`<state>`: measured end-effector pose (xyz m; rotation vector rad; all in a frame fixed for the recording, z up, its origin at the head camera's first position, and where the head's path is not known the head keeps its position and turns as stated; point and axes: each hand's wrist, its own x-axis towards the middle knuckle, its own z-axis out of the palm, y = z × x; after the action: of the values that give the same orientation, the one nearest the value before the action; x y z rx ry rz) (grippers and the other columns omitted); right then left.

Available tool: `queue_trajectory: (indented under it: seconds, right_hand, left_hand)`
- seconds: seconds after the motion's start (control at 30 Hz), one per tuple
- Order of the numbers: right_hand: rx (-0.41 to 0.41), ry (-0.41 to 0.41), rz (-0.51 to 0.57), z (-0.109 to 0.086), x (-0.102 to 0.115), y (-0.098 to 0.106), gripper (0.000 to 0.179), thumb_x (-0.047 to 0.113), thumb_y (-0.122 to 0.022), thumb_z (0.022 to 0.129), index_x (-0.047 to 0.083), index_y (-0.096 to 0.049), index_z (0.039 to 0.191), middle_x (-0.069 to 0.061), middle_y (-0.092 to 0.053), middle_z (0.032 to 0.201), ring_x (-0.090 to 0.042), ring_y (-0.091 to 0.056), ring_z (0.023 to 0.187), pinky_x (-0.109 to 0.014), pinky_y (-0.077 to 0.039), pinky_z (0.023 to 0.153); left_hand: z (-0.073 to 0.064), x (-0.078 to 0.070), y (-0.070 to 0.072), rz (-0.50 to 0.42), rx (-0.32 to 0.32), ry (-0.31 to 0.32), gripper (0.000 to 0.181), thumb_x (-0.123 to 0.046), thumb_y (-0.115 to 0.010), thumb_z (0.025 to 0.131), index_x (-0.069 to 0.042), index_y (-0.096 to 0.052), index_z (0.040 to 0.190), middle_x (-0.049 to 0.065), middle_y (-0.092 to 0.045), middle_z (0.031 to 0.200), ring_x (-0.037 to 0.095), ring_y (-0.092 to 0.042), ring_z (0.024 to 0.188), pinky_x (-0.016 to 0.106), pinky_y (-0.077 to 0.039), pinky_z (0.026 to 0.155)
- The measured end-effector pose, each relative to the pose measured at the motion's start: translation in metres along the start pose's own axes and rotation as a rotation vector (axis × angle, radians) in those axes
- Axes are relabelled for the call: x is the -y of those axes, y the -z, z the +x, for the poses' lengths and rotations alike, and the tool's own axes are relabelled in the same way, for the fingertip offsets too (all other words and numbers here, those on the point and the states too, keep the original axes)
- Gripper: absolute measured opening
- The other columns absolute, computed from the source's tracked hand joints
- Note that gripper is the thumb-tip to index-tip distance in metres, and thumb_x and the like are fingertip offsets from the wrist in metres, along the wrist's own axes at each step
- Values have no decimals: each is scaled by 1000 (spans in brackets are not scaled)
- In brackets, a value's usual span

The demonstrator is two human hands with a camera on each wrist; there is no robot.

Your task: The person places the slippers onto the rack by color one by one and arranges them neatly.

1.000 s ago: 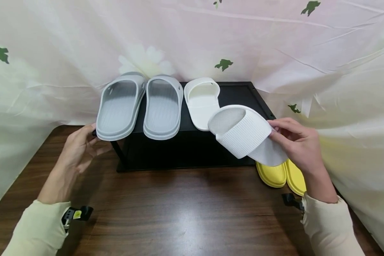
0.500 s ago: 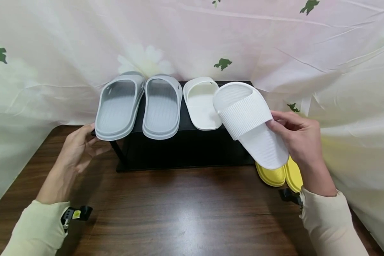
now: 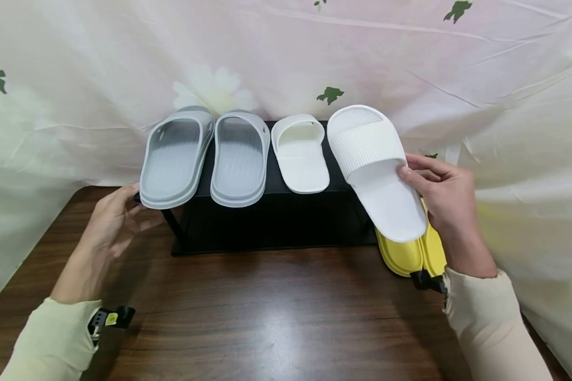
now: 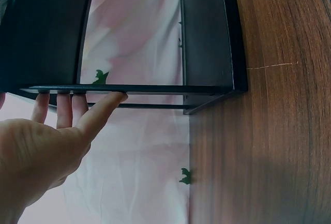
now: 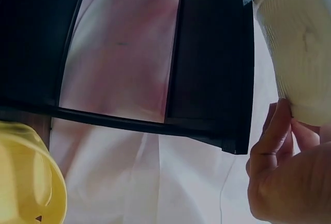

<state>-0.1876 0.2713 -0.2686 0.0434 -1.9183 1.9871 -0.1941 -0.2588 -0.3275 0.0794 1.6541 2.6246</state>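
Observation:
My right hand (image 3: pixel 448 198) pinches a white slide slipper (image 3: pixel 386 198) by its side, thumb on top. The slipper is tilted above the right part of the black two-tier shoe rack (image 3: pixel 271 225); in the right wrist view its ribbed side (image 5: pixel 302 48) shows beyond the rack's edge. Beside it, another white slide slipper (image 3: pixel 306 166) sits on the top shelf. My left hand (image 3: pixel 109 222) touches the rack's left end; in the left wrist view, its extended fingers (image 4: pixel 98 115) rest against the side bar (image 4: pixel 155 89).
Two grey clogs (image 3: pixel 169 169) stand at the left of the top shelf. Yellow shoes (image 3: pixel 402 259) are on the wooden table (image 3: pixel 248 312) by the rack's right end, partly covered by the slipper and right arm. Floral cloth (image 3: pixel 276 58) hangs behind and at both sides.
My right hand has raised the white slide slipper away from me and turned it, so its toe points more toward the back beside the other white one. The left hand stays at the rack.

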Motion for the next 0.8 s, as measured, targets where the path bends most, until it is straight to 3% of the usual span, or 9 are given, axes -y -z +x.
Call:
queue_trajectory:
  seconds: [0.27, 0.53, 0.63, 0.8]
  right_hand:
    - [-14, -110, 67, 17, 9, 1, 21, -1, -86, 79, 11, -83, 96, 0, -76, 79, -11, -72, 68, -22, -60, 58]
    - [-23, -233, 24, 36, 19, -3, 20, 6, -89, 77, 16, -83, 93, 2, -76, 83, -10, -72, 72, -22, -60, 60]
    - [-44, -289, 35, 43, 21, -5, 19, 6, -89, 77, 16, -83, 92, 2, -76, 84, -11, -72, 73, -23, -60, 61]
    - [-67, -313, 39, 55, 24, -9, 16, 5, -88, 78, 14, -82, 90, 1, -76, 82, -11, -72, 72, -22, -60, 60]
  left_hand:
    - [0, 0, -2, -7, 23, -1, 24, -17, -60, 104, -5, -76, 91, 3, -71, 99, 17, -70, 90, 43, -63, 77]
    - [0, -1, 0, -29, 29, -7, 22, -14, -58, 105, -4, -76, 98, 4, -69, 103, 18, -70, 92, 44, -63, 76]
    - [1, 0, -1, -20, 31, 2, 23, -15, -58, 105, -5, -76, 96, 3, -70, 103, 17, -70, 92, 44, -63, 77]
    - [3, 0, -3, -8, 27, 15, 24, -16, -60, 104, -5, -76, 91, 3, -70, 101, 17, -70, 92, 44, -63, 77]
